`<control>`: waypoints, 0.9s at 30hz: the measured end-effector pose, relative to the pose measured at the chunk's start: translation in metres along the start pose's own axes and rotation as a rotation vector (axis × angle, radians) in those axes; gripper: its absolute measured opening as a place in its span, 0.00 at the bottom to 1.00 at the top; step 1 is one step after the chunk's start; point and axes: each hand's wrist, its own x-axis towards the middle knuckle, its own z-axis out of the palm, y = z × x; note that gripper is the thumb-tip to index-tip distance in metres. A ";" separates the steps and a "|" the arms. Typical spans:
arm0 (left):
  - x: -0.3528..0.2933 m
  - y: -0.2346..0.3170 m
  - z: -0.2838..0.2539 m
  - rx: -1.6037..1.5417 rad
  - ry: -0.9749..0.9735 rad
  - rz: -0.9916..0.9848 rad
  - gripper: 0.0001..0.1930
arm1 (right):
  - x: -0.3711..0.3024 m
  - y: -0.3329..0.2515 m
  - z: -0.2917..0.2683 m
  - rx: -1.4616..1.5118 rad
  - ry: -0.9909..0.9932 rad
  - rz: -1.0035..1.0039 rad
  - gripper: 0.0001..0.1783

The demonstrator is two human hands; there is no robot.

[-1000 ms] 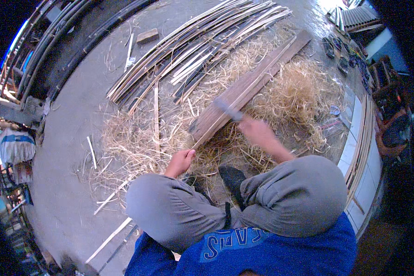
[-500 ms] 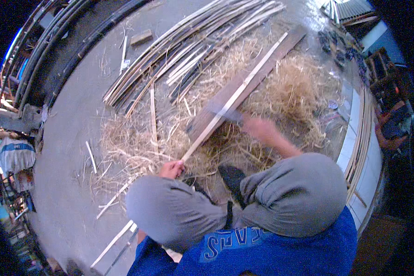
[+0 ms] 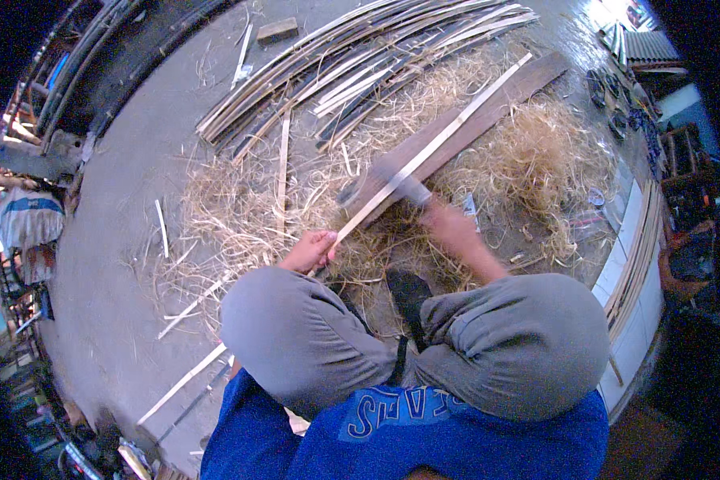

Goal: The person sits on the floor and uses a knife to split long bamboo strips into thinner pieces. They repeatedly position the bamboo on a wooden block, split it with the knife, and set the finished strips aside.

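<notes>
Resting lengthwise on a dark wooden plank (image 3: 528,84) is a long pale strip of split bamboo or wood (image 3: 456,124). Its near end is pinched in my left hand (image 3: 312,250), closed beside my left knee. My right hand (image 3: 448,224) is closed round the handle of a knife (image 3: 410,190), right of the strip. The knife's blade is smeared by motion and crosses the strip near the plank's close end; whether it touches the strip I cannot tell. Curly shavings (image 3: 528,160) lie around the plank.
Beyond the plank lies a bundle of long strips (image 3: 360,48). A small wooden block (image 3: 277,30) sits on the grey floor. More strips (image 3: 636,256) rest along white tiles at the right. Dark poles (image 3: 144,72) stretch along the far left, near a white-and-blue sack (image 3: 30,216).
The view has shifted, so the floor, plank and strips appear higher and farther right. The blurred knife's angle across the strip differs. Both hands keep their grips.
</notes>
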 end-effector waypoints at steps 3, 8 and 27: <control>-0.006 -0.033 -0.012 0.013 0.066 0.001 0.14 | 0.038 0.097 -0.044 0.053 0.377 0.377 0.21; 0.013 0.004 0.032 0.646 0.382 0.444 0.18 | 0.016 0.063 -0.030 0.126 0.364 0.194 0.22; -0.024 0.002 0.005 0.370 0.083 -0.090 0.23 | -0.009 -0.033 -0.004 0.092 -0.055 -0.161 0.18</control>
